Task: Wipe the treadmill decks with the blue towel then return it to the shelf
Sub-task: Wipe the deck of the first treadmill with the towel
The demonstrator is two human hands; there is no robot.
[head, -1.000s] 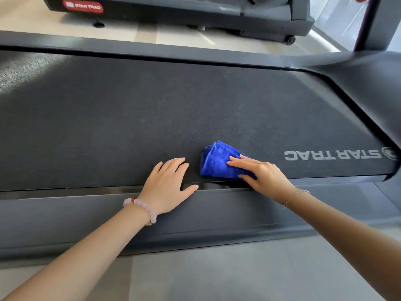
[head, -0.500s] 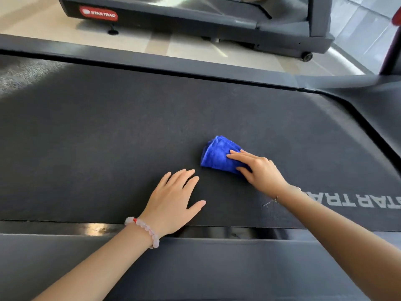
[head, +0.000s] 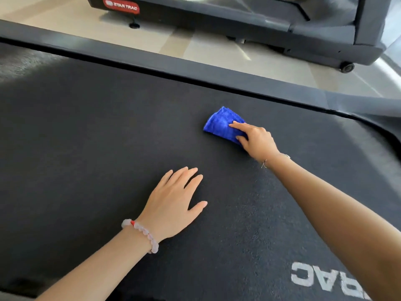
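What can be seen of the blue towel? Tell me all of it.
The towel is bright blue, plush like microfibre, folded into a small thick wad with layered edges showing at its far end. It lies on the dark treadmill belt, closer to the far rail. The right hand presses on its right part, fingers stretched over the top, thumb at its near edge. The left hand lies flat on the belt, apart from it.
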